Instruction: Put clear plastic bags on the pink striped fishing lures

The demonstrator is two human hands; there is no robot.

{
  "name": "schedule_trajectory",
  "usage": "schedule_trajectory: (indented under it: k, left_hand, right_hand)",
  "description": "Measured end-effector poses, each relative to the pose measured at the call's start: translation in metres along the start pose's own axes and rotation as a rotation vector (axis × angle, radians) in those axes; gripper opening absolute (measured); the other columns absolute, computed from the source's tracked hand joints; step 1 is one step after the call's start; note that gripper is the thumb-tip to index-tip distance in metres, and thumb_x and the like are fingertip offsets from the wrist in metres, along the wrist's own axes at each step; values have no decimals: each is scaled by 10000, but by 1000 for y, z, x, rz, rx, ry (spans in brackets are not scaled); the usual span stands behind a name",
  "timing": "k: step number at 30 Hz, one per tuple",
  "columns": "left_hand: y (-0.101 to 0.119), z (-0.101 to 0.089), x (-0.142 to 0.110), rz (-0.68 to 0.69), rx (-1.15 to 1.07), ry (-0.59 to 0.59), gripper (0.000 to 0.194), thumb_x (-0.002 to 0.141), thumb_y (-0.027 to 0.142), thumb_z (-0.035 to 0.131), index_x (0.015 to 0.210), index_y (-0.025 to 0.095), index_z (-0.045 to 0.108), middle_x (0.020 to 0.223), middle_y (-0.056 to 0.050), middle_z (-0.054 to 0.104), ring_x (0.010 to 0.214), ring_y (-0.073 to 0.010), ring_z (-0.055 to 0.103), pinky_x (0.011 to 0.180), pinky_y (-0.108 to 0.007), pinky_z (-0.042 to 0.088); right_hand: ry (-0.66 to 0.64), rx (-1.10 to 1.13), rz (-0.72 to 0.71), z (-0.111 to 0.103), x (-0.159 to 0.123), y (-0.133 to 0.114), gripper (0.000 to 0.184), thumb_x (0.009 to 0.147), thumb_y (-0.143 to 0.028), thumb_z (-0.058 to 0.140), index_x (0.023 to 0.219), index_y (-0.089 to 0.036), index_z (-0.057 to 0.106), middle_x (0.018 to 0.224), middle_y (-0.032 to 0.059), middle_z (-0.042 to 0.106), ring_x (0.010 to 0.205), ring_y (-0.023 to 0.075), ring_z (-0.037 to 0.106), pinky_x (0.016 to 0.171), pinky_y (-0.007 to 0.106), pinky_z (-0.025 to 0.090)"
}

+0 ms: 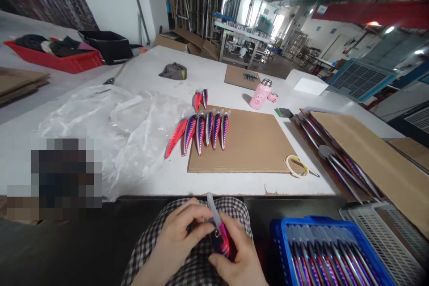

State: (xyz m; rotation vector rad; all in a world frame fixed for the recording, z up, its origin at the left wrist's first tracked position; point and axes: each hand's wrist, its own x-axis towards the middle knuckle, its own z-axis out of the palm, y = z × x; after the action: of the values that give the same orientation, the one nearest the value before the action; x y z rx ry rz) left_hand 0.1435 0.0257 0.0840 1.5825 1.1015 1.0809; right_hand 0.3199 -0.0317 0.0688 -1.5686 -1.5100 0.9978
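Note:
A pink and purple fishing lure with a clear lip sits in my right hand, above my lap. My right thumb and fingers are closed around its body, and the lip points up and away. My left hand is closed in a pinch beside the lip, near a small metal ring on the lure. Whatever is between those left fingertips is too small to make out. Ahead on the table, several striped lures lie in a row, partly over a cardboard sheet.
Clear plastic bags cover the table's left side. A yellowish loop of cord rests on the cardboard's right corner. Behind stands a pink bottle. At lower right, a blue basket holds several lures. A grey cap lies farther back.

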Motion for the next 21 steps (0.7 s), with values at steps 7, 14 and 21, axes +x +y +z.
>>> schedule_trajectory:
  k: [7,14,21]
  left_hand:
    - [11,0,-2,-2,215,-29,161,873,206,570,837,278,710,823,33,695,772,-131,671,741,-212,499]
    - [23,4,2,-166,268,-96,159,855,217,507,747,228,624,692,31,657,633,-149,615,645,-250,470]
    - [24,10,1,-236,212,-94,151,827,224,464,695,219,537,618,36,550,584,-156,547,590,-262,429]
  right_hand:
    - [77,-86,-39,5,-1,6,769,560,19,669,1277,-256,631,1295,60,663,1225,320,585,1104,517,399]
    - [96,-117,-127,2,-2,14,780,576,25,660,1293,-278,609,1281,36,672,1196,283,611,1066,435,465]
    - [73,-212,-273,-3,0,24,733,641,1,657,1318,-272,583,1272,38,675,1181,276,619,1033,404,502]
